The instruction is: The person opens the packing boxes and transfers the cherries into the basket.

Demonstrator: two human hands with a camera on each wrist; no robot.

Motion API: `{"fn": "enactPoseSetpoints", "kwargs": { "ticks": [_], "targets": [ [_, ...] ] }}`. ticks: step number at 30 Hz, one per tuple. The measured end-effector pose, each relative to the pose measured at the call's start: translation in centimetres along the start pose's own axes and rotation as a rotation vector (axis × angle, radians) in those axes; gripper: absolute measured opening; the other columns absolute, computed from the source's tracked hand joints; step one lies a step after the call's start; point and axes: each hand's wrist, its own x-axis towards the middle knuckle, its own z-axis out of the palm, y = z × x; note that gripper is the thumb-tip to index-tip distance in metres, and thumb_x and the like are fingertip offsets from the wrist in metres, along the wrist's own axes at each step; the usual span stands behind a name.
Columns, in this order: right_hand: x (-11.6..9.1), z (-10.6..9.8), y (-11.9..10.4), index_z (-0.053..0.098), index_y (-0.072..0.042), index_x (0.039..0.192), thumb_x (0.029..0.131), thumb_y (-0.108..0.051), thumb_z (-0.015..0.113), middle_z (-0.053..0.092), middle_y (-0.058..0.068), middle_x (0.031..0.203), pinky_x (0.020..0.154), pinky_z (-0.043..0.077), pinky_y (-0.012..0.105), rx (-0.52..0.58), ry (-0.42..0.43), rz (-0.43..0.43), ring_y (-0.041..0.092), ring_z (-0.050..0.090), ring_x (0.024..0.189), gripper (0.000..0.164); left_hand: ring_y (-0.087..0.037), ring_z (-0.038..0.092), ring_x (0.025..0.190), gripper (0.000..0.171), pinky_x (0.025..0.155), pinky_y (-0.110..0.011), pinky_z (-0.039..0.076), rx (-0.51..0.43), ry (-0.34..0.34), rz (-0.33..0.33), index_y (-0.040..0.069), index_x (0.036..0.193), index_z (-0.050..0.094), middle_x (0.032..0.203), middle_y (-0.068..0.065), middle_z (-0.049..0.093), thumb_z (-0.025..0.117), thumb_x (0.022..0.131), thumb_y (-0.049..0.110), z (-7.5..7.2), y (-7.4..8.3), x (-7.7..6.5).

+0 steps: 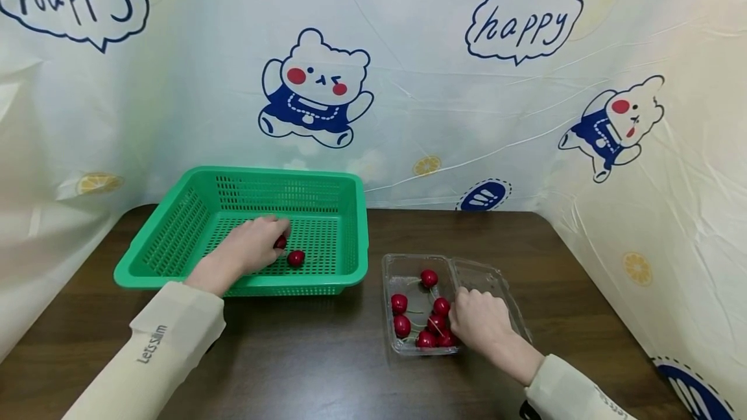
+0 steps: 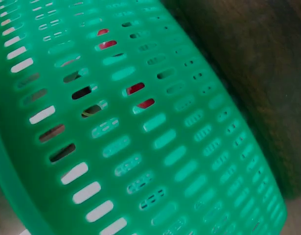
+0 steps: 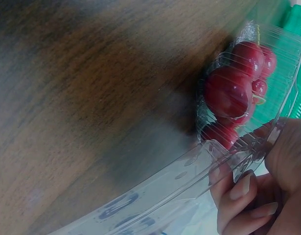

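Inside the green basket (image 1: 356,232), my left hand (image 1: 253,244) has its fingers curled at a red cherry (image 1: 281,242), which they partly cover. Another cherry (image 1: 296,258) lies just beside it on the basket floor. The left wrist view shows the basket's slotted wall (image 2: 140,147) with bits of red behind it; the hand is hidden there. To the right, an opened clear plastic box (image 1: 408,258) holds several cherries (image 3: 228,92), some with stems. My right hand (image 1: 481,319) grips this box where its lid joins the tray, fingers (image 3: 241,188) curled beneath the edge.
The transparent lid (image 1: 484,277) lies folded out to the right of the box. A dark wooden table (image 1: 303,355) carries both containers. Behind and at the sides hangs a printed curtain (image 1: 420,83), close to the basket's back rim.
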Motion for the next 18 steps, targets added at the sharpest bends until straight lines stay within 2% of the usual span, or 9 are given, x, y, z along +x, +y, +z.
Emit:
{"fn": "enactPoseSetpoints", "kwargs": {
  "ticks": [7, 13, 18],
  "targets": [
    [-0.10, -0.08, -0.06, 0.048, -0.008, 0.058, 0.084, -0.016, 0.061, 0.046, 0.006, 0.047, 0.031, 0.038, 0.037, 0.006, -0.005, 0.002, 0.018, 0.043, 0.040, 0.030, -0.020, 0.051, 0.069, 0.022, 0.066, -0.041, 0.040, 0.092, -0.016, 0.008, 0.006, 0.093, 0.062, 0.077, -0.005, 0.060, 0.077, 0.079, 0.015, 0.53, -0.12, 0.10],
    [0.00, 0.01, 0.05, 0.046, -0.008, 0.057, 0.083, -0.015, 0.060, 0.043, 0.004, 0.046, 0.031, 0.036, 0.034, -0.007, 0.006, -0.005, 0.016, 0.039, 0.040, 0.030, -0.020, 0.049, 0.067, 0.019, 0.070, -0.045, 0.028, 0.071, -0.057, -0.004, 0.008, 0.083, 0.060, 0.068, -0.002, 0.055, 0.078, 0.078, 0.012, 0.56, -0.16, 0.24],
    [-0.05, 0.05, 0.05, 0.046, -0.008, 0.057, 0.083, -0.015, 0.061, 0.042, 0.004, 0.046, 0.031, 0.036, 0.034, -0.003, 0.006, -0.004, 0.016, 0.040, 0.039, 0.031, -0.023, 0.053, 0.074, 0.018, 0.074, -0.049, 0.035, 0.053, -0.101, -0.021, 0.006, 0.090, 0.063, 0.078, -0.006, 0.062, 0.077, 0.078, 0.008, 0.43, -0.32, 0.33]
  ]
}}
